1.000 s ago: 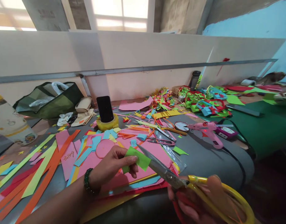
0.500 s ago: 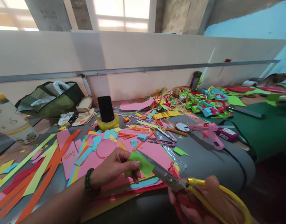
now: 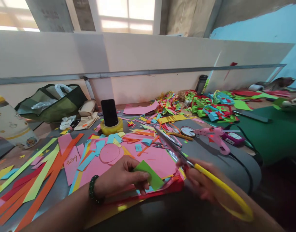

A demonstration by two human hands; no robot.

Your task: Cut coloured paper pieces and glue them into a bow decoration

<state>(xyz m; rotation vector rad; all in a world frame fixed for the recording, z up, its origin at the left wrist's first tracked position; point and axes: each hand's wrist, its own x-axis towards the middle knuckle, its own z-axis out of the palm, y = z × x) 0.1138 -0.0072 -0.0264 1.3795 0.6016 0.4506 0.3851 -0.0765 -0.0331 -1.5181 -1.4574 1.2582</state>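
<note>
Between thumb and fingers, my left hand (image 3: 127, 175) pinches a small piece of green paper (image 3: 151, 176). A dark beaded bracelet (image 3: 93, 189) circles the left wrist. My right hand (image 3: 202, 180), blurred by motion, is closed round a pair of scissors (image 3: 217, 185) with a yellow handle. The blades point up and to the left, apart from the green paper. Under both hands lies a stack of coloured paper, its pink sheet (image 3: 159, 161) uppermost, with a pink circle (image 3: 111, 153) and blue scraps on it.
A phone (image 3: 109, 112) stands on a yellow tape roll (image 3: 112, 126). Orange and green paper strips (image 3: 51, 180) lie at left, near a patterned bottle (image 3: 14, 125). To the right are a pink glue gun (image 3: 216, 138) with its cord and a purple device (image 3: 232, 138). Coloured paper pieces (image 3: 210, 106) heap behind.
The scissors have moved away from the green paper, up and to the right. A small piece below my left fingers is now lower and blurred. The left hand has shifted slightly right.
</note>
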